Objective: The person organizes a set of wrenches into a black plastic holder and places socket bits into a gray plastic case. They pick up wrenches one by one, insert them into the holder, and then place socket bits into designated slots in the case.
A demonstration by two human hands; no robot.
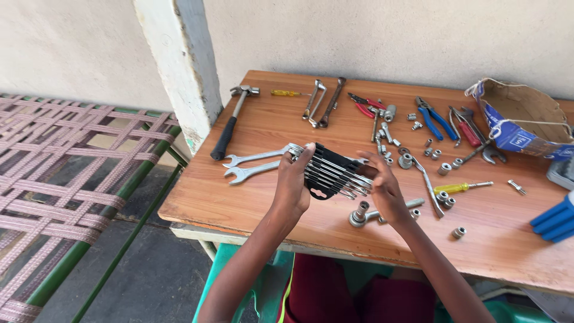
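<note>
My left hand point(293, 186) and my right hand point(385, 188) together hold a black plastic rack of several silver wrenches point(335, 173) just above the wooden table point(257, 203). The left hand grips the rack's left end, with its fingertips at the wrench heads. At the rack's right end, my right hand's fingers spread over the wrench tips. Two loose silver open-end wrenches point(251, 165) lie on the table just left of the rack.
A hammer point(233, 119), red pliers point(366, 106), blue pliers point(435, 118), a yellow screwdriver point(460, 187), sockets point(442, 169) and a ratchet point(365, 215) lie about. A torn cardboard box point(526, 116) sits at the right, a woven cot point(66, 173) at the left, a pillar point(182, 66) behind.
</note>
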